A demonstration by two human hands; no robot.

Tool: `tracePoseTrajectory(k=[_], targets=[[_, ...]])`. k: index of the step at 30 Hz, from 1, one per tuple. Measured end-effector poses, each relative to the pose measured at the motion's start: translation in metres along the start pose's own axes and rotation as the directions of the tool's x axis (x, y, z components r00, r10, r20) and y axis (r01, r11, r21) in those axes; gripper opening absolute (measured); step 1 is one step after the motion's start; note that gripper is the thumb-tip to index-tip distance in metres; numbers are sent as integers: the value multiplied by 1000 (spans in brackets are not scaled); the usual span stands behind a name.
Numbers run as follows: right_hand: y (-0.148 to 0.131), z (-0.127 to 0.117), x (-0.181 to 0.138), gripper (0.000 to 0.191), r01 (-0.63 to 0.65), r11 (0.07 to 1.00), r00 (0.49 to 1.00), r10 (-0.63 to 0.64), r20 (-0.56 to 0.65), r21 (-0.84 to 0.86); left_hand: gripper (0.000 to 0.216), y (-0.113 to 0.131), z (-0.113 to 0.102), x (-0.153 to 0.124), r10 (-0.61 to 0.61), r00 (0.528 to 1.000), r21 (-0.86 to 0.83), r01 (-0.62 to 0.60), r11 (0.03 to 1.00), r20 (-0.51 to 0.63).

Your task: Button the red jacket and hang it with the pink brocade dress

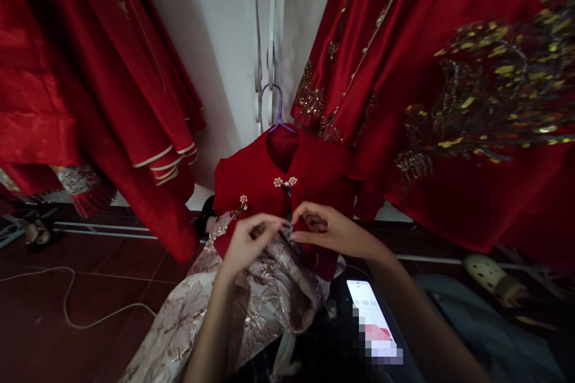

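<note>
A short red jacket point(251, 167) hangs in front of me on a purple hanger point(280, 109). Its neck is closed by a beaded flower clasp point(286, 182); another flower ornament point(243, 200) sits on its left part. My left hand point(251, 240) is closed in a pinch at the jacket's front opening. Facing it, my right hand point(326, 227) curls thumb and fingers together at the opposite edge. What lies between the fingertips is too small and dim to name. Under both hands, a pale floral brocade garment point(197, 293) spreads over my lap.
Red garments point(112, 72) hang at left, and sequinned red ones point(485, 90) at right. A lit phone point(371, 317) lies below my right forearm. White metal poles point(265, 24) stand behind the hanger. A cable point(72, 299) crosses the tiled floor; a pale clog point(487, 275) is at right.
</note>
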State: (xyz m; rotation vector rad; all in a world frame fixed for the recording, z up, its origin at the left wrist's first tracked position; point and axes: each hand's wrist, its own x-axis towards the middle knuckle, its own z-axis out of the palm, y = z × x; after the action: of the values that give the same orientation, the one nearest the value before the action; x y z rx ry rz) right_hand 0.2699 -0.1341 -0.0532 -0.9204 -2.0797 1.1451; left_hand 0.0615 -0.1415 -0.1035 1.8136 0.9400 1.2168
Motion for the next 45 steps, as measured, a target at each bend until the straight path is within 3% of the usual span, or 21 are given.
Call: tracePoseTrajectory(k=[3,7,11,20,30,37,45], targets=[[0,3,-5,31,-43,989,999,40,24,143,21,-7,-30,11,24,964,110,6,994,-265],[1,9,0,29,-36,982,999,40,-17,185,16,-21,-59,21,-17,905,359,186,915,-425],[2,16,11,19,-8,985,991,31,-131,171,13,-31,-63,22,-94,929,395,242,886,-357],[8,39,49,15,99,995,961,-96,-258,-3,27,-35,-48,13,-62,989,295,100,950,-134],[31,57,87,13,158,978,927,-195,-320,-136,28,-40,-43,17,-106,967,68,125,990,-231],[37,57,86,15,120,937,916,-231,-326,-327,27,-43,-31,20,-114,934,72,146,987,-339],[39,62,88,14,99,916,909,-242,-339,-388,26,-49,-30,20,-171,904,65,212,975,-391]])
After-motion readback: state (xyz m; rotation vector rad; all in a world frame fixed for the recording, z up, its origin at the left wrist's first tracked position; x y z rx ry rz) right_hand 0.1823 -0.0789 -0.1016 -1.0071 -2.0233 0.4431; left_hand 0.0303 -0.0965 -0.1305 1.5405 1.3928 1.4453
